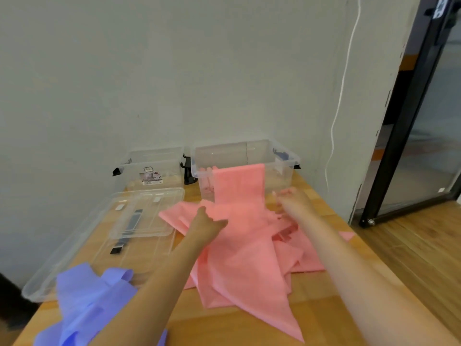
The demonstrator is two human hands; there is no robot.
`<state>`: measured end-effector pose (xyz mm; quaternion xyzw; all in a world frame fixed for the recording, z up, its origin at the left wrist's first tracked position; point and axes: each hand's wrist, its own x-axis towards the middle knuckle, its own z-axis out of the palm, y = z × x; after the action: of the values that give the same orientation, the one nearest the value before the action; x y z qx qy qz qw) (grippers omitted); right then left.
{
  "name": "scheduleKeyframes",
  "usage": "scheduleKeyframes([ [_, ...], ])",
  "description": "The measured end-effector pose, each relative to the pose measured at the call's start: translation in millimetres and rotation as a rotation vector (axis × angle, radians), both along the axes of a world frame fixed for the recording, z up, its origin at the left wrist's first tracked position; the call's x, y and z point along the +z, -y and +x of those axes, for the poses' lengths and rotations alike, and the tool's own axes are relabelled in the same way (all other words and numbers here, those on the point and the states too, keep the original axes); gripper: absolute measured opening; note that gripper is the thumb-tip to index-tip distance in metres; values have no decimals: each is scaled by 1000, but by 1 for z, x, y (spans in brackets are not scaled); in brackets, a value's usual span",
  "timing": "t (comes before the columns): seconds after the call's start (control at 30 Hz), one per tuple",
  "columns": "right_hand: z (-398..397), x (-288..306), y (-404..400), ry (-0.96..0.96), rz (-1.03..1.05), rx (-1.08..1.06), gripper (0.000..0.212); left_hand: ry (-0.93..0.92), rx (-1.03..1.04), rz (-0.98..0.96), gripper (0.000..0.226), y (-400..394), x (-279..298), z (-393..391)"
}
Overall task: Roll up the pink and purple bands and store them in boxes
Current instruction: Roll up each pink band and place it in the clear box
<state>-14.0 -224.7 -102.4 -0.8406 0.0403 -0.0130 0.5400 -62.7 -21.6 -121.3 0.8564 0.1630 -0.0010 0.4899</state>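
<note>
The left hand [207, 222] is being laid on the pink band [239, 245], fingers pinching a fold of it, while the right hand [293, 202] is being held at the band's 3 o'clock edge, its grip too blurred to be told. The pink band is being draped from the desk [321, 308] over the front wall of the clear box [282, 171] at 12 o'clock. The purple band [89, 303] is being left crumpled at 8 o'clock, beside the clear lids [139, 216] and the second box [152, 168] at 11 o'clock.
</note>
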Motion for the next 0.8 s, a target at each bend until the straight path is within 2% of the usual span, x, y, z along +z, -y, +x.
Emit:
scheduleKeyframes([
  [0.07,-27,-27,-4,-12,-91,12,16,-5,-40,133,71,2,-16,-17],
  [0.17,-74,-54,-13,-17,-270,58,28,57,-100,395,64,11,-36,-45],
  [0.27,-98,-63,-16,1,-240,53,37,69,-137,506,69,16,-49,-60],
  [0.4,-102,-52,-14,125,-101,0,36,300,-57,285,53,16,-39,-65],
  [0.5,-104,-41,-11,280,-113,-18,34,440,-48,176,48,19,-25,-67],
  [0.57,-106,-38,-6,364,-220,-24,31,418,-6,86,46,20,-20,-71],
  [0.63,-108,-36,-1,416,-255,-27,30,283,27,34,46,21,-20,-77],
  [0.7,-111,-36,3,428,-34,-19,27,156,29,63,50,22,-28,-85],
  [0.8,-116,-36,2,281,375,50,32,60,38,113,55,26,-39,-95],
])
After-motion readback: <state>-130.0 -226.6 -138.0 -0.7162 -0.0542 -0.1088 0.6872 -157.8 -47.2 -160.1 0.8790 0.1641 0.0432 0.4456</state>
